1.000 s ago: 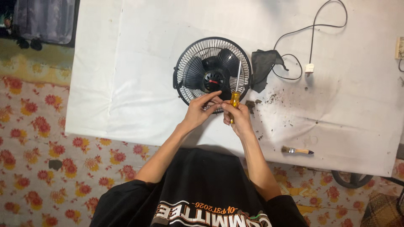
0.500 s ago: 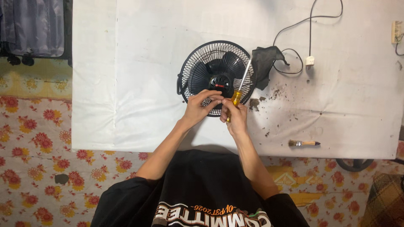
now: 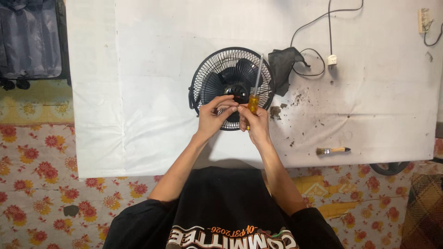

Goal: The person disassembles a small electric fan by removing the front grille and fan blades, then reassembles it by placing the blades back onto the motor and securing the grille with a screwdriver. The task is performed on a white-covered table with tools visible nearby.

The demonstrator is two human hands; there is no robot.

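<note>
A small black fan (image 3: 228, 78) with a round wire grille lies flat on the white sheet (image 3: 152, 92). Over the grille's near edge, my left hand (image 3: 213, 115) and my right hand (image 3: 253, 122) meet at the fingertips. My right hand grips a screwdriver (image 3: 254, 92) by its amber handle, with the metal shaft pointing away from me across the grille. My left hand's fingers pinch at something tiny by the right fingertips; what it is cannot be told.
A crumpled dark cloth (image 3: 282, 67) lies right of the fan, with a black cable and white inline switch (image 3: 331, 59) beyond. Dirt specks (image 3: 300, 99) dot the sheet. A small brush (image 3: 333, 151) sits near the front edge. A wall socket (image 3: 424, 20) is far right.
The view has shifted slightly, so the fan and hands sit lower in frame. The screwdriver shaft has swung up to point away across the grille. Both hands stay together at the fan's near edge.
</note>
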